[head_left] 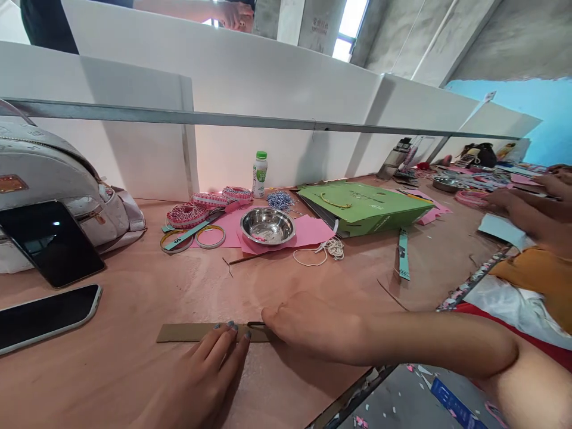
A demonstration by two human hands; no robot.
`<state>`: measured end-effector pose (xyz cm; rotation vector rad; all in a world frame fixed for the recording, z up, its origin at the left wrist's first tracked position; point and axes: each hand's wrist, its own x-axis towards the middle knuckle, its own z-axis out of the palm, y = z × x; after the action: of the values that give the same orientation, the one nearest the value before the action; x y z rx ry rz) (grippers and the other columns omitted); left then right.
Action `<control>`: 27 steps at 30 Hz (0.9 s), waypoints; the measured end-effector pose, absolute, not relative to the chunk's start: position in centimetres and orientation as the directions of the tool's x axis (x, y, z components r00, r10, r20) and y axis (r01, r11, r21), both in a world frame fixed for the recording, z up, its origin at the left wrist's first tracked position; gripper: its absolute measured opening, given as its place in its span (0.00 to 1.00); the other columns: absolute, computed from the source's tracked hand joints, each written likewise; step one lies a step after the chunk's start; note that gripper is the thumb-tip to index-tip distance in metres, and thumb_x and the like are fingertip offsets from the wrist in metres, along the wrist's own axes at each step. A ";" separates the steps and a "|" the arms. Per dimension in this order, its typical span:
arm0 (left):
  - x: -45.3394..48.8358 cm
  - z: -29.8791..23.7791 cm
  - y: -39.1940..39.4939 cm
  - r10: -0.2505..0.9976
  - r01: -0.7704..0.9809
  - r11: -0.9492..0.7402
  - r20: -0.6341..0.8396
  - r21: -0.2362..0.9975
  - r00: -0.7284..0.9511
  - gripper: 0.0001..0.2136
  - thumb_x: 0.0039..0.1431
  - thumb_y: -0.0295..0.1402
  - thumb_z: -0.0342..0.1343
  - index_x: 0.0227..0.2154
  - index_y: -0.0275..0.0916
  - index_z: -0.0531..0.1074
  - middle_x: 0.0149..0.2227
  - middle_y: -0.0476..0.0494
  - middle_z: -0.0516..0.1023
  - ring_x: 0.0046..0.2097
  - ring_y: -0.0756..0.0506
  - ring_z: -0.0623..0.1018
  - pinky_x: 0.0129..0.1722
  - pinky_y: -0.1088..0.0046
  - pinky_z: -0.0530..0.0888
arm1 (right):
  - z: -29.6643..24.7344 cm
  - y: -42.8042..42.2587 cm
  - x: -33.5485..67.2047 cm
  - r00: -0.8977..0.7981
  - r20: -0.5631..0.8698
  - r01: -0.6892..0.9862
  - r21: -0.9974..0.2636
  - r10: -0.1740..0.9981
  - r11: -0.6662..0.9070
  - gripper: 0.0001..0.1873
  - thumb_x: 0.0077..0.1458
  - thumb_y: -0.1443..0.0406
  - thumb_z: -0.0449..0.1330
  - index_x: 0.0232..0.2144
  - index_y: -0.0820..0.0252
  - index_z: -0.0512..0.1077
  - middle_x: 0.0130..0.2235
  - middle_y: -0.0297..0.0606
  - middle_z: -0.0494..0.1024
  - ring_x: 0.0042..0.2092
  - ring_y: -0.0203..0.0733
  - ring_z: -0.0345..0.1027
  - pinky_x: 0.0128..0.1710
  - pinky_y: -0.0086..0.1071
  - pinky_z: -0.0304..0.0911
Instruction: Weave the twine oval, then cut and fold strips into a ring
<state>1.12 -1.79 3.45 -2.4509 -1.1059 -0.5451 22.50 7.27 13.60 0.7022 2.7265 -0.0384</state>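
A brown cardboard strip (187,332) lies flat on the pinkish table near the front edge. My left hand (201,375) rests on it with fingers stretched flat, pressing its right part down. My right hand (313,328) comes in from the right, fingers closed around a small dark tool (255,325) whose tip touches the strip beside my left fingertips. What kind of tool it is stays unclear.
Two phones (47,319) and a white bag (53,179) lie at the left. Further back stand a steel bowl (267,226) on pink paper, ribbon rolls (187,214), a white bottle (260,174) and a green paper bag (361,208). Another person's hands (531,202) work at right.
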 end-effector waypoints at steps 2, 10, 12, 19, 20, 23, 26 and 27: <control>1.0 3.4 -1.7 0.596 0.759 -0.620 0.512 -0.197 0.619 0.22 0.57 0.18 0.44 0.54 0.30 0.69 0.46 0.35 0.77 0.48 0.38 0.76 0.44 0.65 0.78 | 13.9 7.0 22.4 -0.807 -0.351 0.473 0.097 0.475 0.876 0.07 0.63 0.71 0.54 0.40 0.64 0.73 0.33 0.39 0.80 0.30 0.44 0.75 0.25 0.33 0.65; 1.2 3.5 -1.7 0.588 0.775 -0.605 0.553 -0.184 0.590 0.22 0.56 0.17 0.43 0.52 0.31 0.69 0.45 0.36 0.77 0.47 0.40 0.76 0.41 0.67 0.77 | 12.1 7.1 23.1 -0.839 -0.274 0.460 0.105 0.470 0.882 0.09 0.63 0.72 0.52 0.37 0.62 0.72 0.32 0.38 0.80 0.28 0.45 0.74 0.20 0.33 0.50; 1.2 3.6 -1.8 0.591 0.777 -0.602 0.553 -0.182 0.587 0.22 0.56 0.16 0.42 0.52 0.32 0.69 0.44 0.37 0.77 0.46 0.40 0.76 0.40 0.67 0.77 | 11.5 7.2 23.6 -0.847 -0.267 0.451 0.097 0.460 0.887 0.09 0.63 0.72 0.52 0.38 0.62 0.72 0.33 0.40 0.81 0.29 0.45 0.75 0.20 0.34 0.49; 1.2 3.1 -1.6 0.583 0.769 -0.609 0.546 -0.196 0.601 0.20 0.58 0.18 0.43 0.52 0.33 0.69 0.44 0.36 0.77 0.47 0.40 0.76 0.43 0.66 0.76 | 10.8 8.1 25.9 -0.853 -0.167 0.488 0.076 0.494 0.869 0.08 0.66 0.67 0.53 0.44 0.64 0.69 0.39 0.43 0.79 0.33 0.46 0.74 0.26 0.34 0.58; 1.2 3.2 -1.6 0.576 0.769 -0.607 0.556 -0.201 0.600 0.20 0.59 0.18 0.43 0.51 0.33 0.69 0.44 0.37 0.77 0.47 0.40 0.76 0.43 0.67 0.76 | 10.7 8.3 26.4 -0.843 -0.126 0.517 0.075 0.523 0.852 0.10 0.67 0.65 0.52 0.45 0.64 0.69 0.41 0.44 0.78 0.36 0.47 0.73 0.29 0.35 0.61; 1.3 3.8 -1.6 0.557 0.768 -0.603 0.576 -0.216 0.599 0.18 0.61 0.19 0.42 0.50 0.33 0.70 0.42 0.38 0.78 0.45 0.41 0.77 0.43 0.68 0.76 | 10.4 9.1 27.9 -0.787 -0.056 0.612 0.059 0.614 0.789 0.13 0.67 0.63 0.54 0.50 0.63 0.68 0.46 0.46 0.75 0.43 0.49 0.71 0.39 0.39 0.66; 1.4 4.3 -1.6 0.548 0.766 -0.604 0.583 -0.219 0.600 0.17 0.63 0.18 0.41 0.48 0.33 0.71 0.40 0.38 0.78 0.45 0.42 0.78 0.42 0.69 0.77 | 10.1 9.6 29.1 -0.756 -0.044 0.652 0.037 0.653 0.757 0.15 0.66 0.65 0.54 0.53 0.63 0.66 0.48 0.47 0.74 0.45 0.50 0.70 0.42 0.41 0.66; 1.4 4.4 -1.6 0.550 0.766 -0.604 0.580 -0.221 0.601 0.17 0.62 0.18 0.41 0.48 0.32 0.71 0.40 0.38 0.79 0.45 0.41 0.78 0.42 0.68 0.77 | 10.1 9.6 29.4 -0.755 -0.041 0.654 0.025 0.654 0.756 0.16 0.66 0.65 0.54 0.54 0.63 0.66 0.49 0.48 0.73 0.45 0.50 0.70 0.43 0.41 0.66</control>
<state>1.44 -1.63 4.40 -2.3772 -1.0470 -0.6432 29.41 9.60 10.08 1.0807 2.8992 0.0142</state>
